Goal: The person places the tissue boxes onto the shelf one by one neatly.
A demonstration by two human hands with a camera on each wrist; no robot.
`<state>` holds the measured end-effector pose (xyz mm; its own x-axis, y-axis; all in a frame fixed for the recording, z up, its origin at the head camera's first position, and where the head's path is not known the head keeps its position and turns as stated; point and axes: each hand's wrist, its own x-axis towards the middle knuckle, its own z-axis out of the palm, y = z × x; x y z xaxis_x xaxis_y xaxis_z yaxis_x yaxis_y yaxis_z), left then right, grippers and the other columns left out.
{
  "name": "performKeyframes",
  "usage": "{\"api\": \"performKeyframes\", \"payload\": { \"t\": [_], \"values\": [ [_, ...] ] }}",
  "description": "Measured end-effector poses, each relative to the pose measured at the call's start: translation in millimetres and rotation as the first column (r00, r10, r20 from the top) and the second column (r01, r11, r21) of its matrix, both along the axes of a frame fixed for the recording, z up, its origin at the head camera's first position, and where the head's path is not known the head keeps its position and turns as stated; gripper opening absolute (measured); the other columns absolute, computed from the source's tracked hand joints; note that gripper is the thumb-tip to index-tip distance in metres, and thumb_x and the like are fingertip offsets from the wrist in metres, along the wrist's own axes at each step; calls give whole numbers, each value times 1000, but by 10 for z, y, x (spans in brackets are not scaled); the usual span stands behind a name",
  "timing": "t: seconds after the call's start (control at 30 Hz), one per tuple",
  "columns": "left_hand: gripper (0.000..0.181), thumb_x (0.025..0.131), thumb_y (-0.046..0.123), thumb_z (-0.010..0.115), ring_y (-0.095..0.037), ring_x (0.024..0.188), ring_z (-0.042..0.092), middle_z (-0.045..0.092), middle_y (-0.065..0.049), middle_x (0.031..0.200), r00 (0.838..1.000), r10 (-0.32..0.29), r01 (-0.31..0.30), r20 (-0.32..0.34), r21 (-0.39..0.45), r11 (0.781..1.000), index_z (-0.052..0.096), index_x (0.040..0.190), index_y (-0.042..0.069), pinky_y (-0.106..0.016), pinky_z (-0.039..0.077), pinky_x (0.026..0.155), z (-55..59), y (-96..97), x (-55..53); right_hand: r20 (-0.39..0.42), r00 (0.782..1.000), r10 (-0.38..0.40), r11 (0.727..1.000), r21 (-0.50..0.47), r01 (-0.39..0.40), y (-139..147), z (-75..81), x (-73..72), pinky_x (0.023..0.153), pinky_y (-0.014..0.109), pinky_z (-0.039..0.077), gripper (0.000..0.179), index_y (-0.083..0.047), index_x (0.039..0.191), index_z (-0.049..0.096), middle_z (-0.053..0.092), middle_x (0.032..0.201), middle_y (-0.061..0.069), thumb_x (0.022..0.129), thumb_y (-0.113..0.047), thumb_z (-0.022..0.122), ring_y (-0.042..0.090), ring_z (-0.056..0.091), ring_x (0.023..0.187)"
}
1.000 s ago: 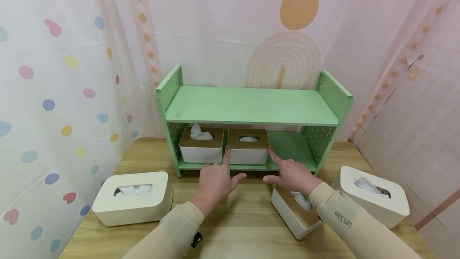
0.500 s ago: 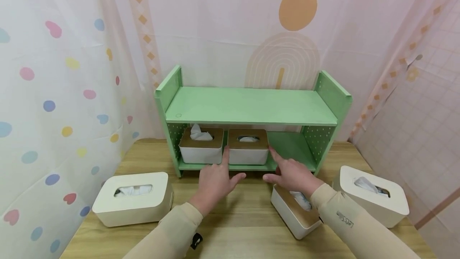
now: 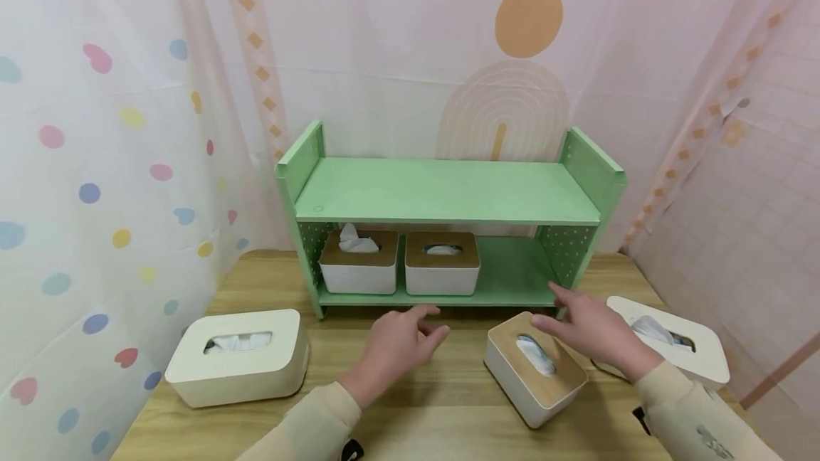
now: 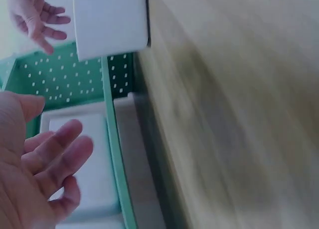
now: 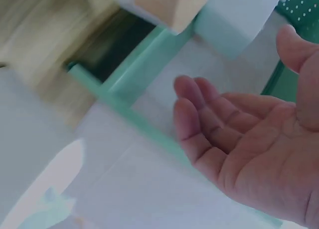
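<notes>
Two tissue boxes with brown wood-look lids and white bodies stand side by side on the shelf's lower board: the left tissue box [image 3: 359, 277] and the middle tissue box [image 3: 442, 281]. In front of them hovers my left hand [image 3: 396, 347], fingers loosely bent and holding nothing. A third wood-lidded tissue box [image 3: 520, 393] sits at an angle on the table. My right hand [image 3: 596, 329] is just above and to the right of it, also holding nothing. In the right wrist view the right hand [image 5: 254, 149] has its palm visible and fingers relaxed.
The green two-tier shelf [image 3: 442, 191] stands at the table's back. An all-cream tissue box [image 3: 240, 379] lies at the left of the wooden table [image 3: 435, 432]. Another cream tissue box [image 3: 705, 370] is at the right, partly behind the right hand. Curtains hang behind.
Both index fingers have left the sides of the middle tissue box. My left hand has drawn back toward me; the right hand has moved right, uncovering the angled box on the table.
</notes>
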<state>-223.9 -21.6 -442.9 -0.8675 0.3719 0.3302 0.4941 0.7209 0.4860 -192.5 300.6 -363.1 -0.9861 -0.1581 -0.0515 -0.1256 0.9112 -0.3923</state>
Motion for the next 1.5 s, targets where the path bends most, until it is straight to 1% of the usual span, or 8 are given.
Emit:
{"api": "performKeyframes", "payload": {
  "t": [0.23, 0.47, 0.57, 0.7, 0.8, 1.03, 1.33, 1.5],
  "values": [
    [57, 103, 51, 68, -29, 110, 75, 81, 0, 123, 960, -161, 143, 229, 92, 985, 65, 146, 13, -54, 54, 106, -153, 242, 20, 122, 991, -56, 998, -18, 58, 314, -167, 301, 96, 60, 57, 94, 16, 157, 37, 69, 133, 32, 104, -57, 63, 42, 71, 117],
    [83, 99, 52, 74, -7, 70, 67, 59, -11, 158, 838, -330, 226, 435, 273, 935, 42, 165, 11, -28, 58, 73, -232, 473, 27, 264, 965, -12, 967, -241, 78, 270, -249, 413, 79, 41, 59, 96, 17, 161, 25, 57, 147, 38, 106, -51, 63, 23, 73, 73],
    [89, 98, 51, 76, -8, 64, 64, 77, -9, 123, 802, -357, 227, 479, 308, 924, 38, 166, 9, -26, 55, 62, -270, 514, 52, 276, 961, 4, 953, -291, 80, 221, -272, 386, 77, 37, 59, 95, 15, 163, 24, 55, 150, 38, 106, -50, 64, 23, 74, 79],
    [89, 97, 52, 77, -6, 66, 61, 76, -5, 103, 817, -324, 202, 478, 288, 936, 41, 164, 7, -25, 53, 62, -293, 474, 97, 240, 971, 5, 961, -269, 62, 156, -274, 320, 95, 53, 59, 96, 15, 163, 23, 50, 156, 37, 106, -53, 62, 33, 76, 106],
    [85, 97, 49, 78, -5, 68, 61, 71, -11, 136, 826, -318, 192, 465, 299, 935, 43, 163, 7, -25, 53, 62, -308, 398, 152, 197, 980, 9, 958, -284, 48, 93, -289, 285, 101, 56, 57, 100, 15, 165, 16, 39, 164, 37, 106, -52, 63, 43, 71, 124],
    [89, 99, 40, 78, -10, 71, 67, 70, -15, 137, 815, -317, 135, 485, 373, 918, 31, 168, 9, -26, 55, 62, -408, 183, 184, 192, 973, 130, 879, -475, -24, 62, -444, 213, 100, 45, 61, 106, 12, 166, 8, 26, 169, 39, 101, -35, 77, 52, 60, 136],
    [85, 101, 46, 74, -21, 88, 78, 64, -22, 149, 754, -387, 127, 530, 460, 879, 30, 171, 27, -33, 62, 82, -446, 53, -8, 311, 905, 290, 810, -584, -59, 288, -703, 110, 101, 34, 58, 101, -7, 173, 4, 25, 166, 45, 103, -28, 74, 46, 62, 135],
    [88, 100, 48, 75, -20, 88, 78, 61, -21, 153, 739, -402, 158, 540, 442, 883, 26, 172, 32, -34, 63, 84, -456, 15, -90, 320, 902, 290, 793, -607, -40, 325, -761, 89, 100, 38, 59, 101, -15, 174, 2, 33, 161, 46, 103, -27, 74, 48, 58, 138]
  ]
}}
